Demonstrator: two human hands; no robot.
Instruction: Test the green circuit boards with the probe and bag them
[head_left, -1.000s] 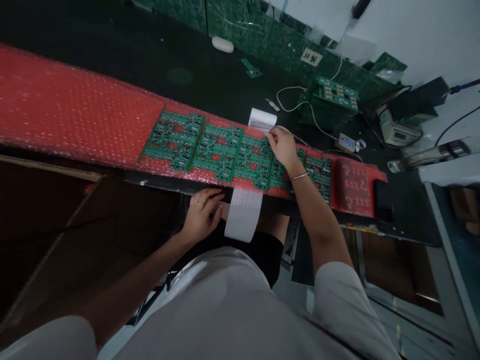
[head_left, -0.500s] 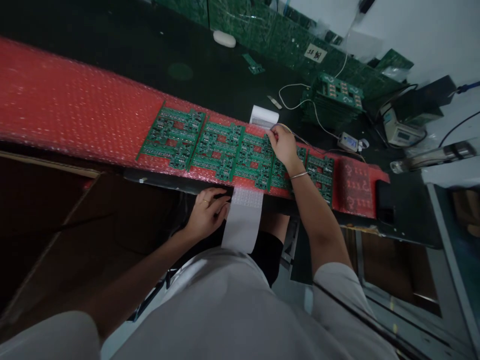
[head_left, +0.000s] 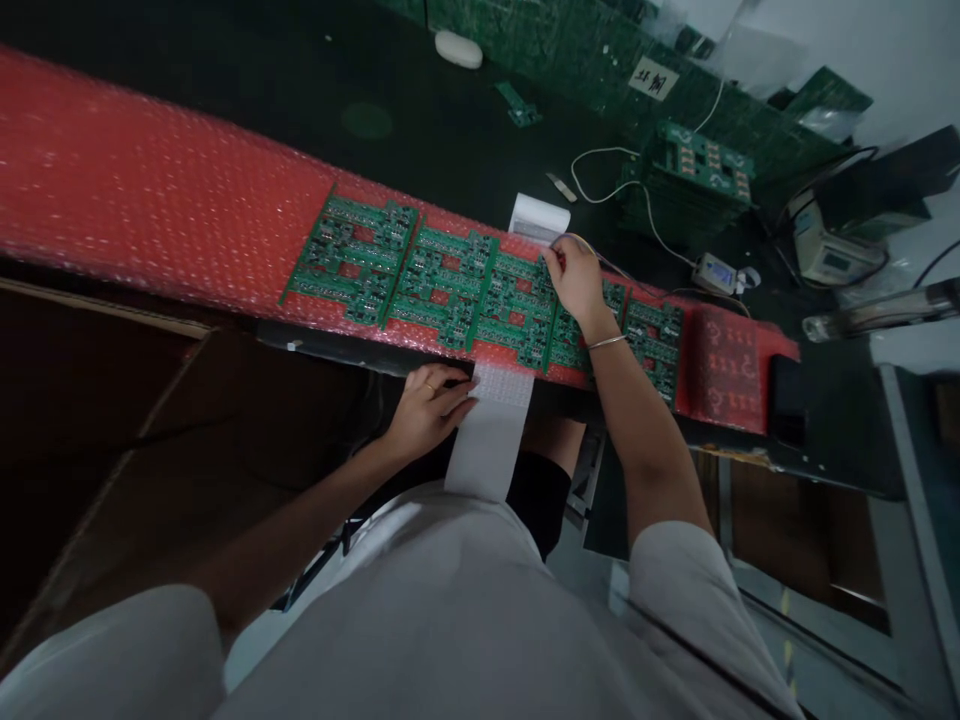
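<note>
Green circuit boards lie in a row on red bubble wrap. Over the boards right of the middle, my right hand is closed in a pinch with its fingertips at a board's upper edge; what they hold is too small to make out. A white label strip hangs over the table's front edge, with rows of small labels on its upper part. At the strip's left edge, my left hand has thumb and fingers pinched on it. Behind the boards stands the white label roll.
A stack of circuit boards stands at the back right beside a white cable and a small device. Wrapped boards lie at the right end. A white oval object and a loose board piece sit further back.
My left hand has moved slightly right, and its fingertips now meet the label strip's edge. My right hand stays over the same board. The whole view has shifted a little.
</note>
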